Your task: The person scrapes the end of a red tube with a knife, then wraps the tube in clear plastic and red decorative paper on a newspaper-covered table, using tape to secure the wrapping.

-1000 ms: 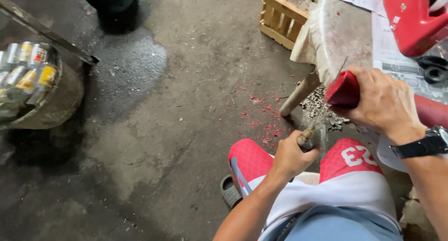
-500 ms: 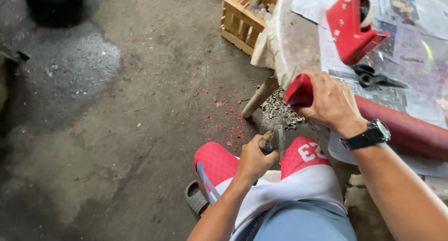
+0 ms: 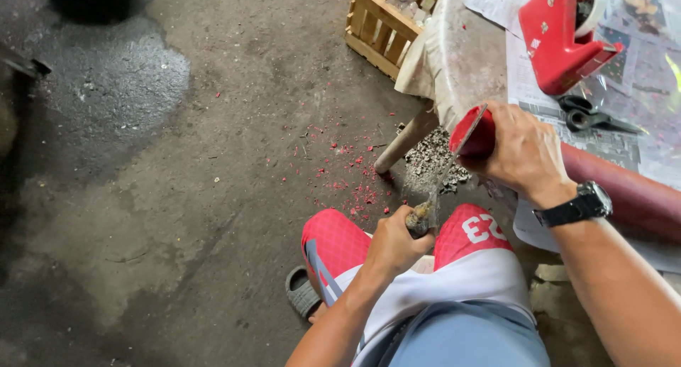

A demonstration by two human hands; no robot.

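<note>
The red tube (image 3: 624, 189) lies along the near edge of the round worktop (image 3: 464, 51), its open end jutting just past the rim. The right hand (image 3: 521, 154) wraps that end, fingers (image 3: 496, 136) closed around it. Below, the left hand (image 3: 394, 243) has its fingers shut on the handle of a thin blade (image 3: 443, 175), which slants up from between the person's knees to touch the tube's end at the rim.

Room to move is tight on the right: the worktop's edge, its wooden leg (image 3: 404, 141) and a pile of grey grit (image 3: 433, 161) crowd close beside the blade. To the left the concrete floor (image 3: 177, 196) lies open (only red shavings (image 3: 351, 179) are scattered near the leg), with a wet dark patch (image 3: 106, 76) farther off. A wooden crate (image 3: 379, 23) stands on the floor against the worktop's far edge. On the worktop, well behind the right hand, sit a red tape dispenser (image 3: 560, 37) and black scissors (image 3: 592, 118) on newspaper.

Since half a second ago both hands keep their grips and the blade stays at the tube's end; the view has shifted, so the crate and dispenser sit a little further right in the view, and the dark patch shows more fully.
</note>
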